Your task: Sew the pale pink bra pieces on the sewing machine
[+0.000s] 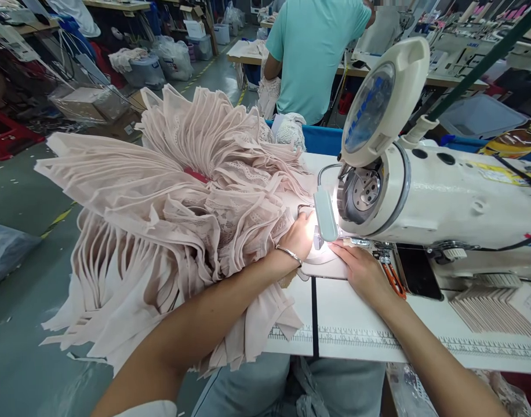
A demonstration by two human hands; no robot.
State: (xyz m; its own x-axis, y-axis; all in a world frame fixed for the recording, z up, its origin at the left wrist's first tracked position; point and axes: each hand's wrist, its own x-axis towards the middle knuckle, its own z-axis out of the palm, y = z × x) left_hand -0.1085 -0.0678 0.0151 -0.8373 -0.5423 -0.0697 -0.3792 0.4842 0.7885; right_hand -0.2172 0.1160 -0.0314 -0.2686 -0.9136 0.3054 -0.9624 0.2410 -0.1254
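Note:
A big heap of pale pink lace-trimmed fabric pieces (pixel 174 208) spills over the left end of the white sewing table (pixel 361 330). My left hand (pixel 298 236), with a thin bracelet at the wrist, lies flat on a pink piece (pixel 324 267) right by the needle, under the small lamp (pixel 325 214). My right hand (pixel 363 269) presses flat on the same piece from the right, fingers stretched toward the needle. The white sewing machine (pixel 439 197) stands just behind both hands.
Orange-handled snips (pixel 393 278) lie by my right hand. A stack of thin cards (pixel 491 310) sits at the table's right. A ruler strip (pixel 378 339) runs along the front edge. A person in a teal shirt (pixel 313 52) stands at the bench behind.

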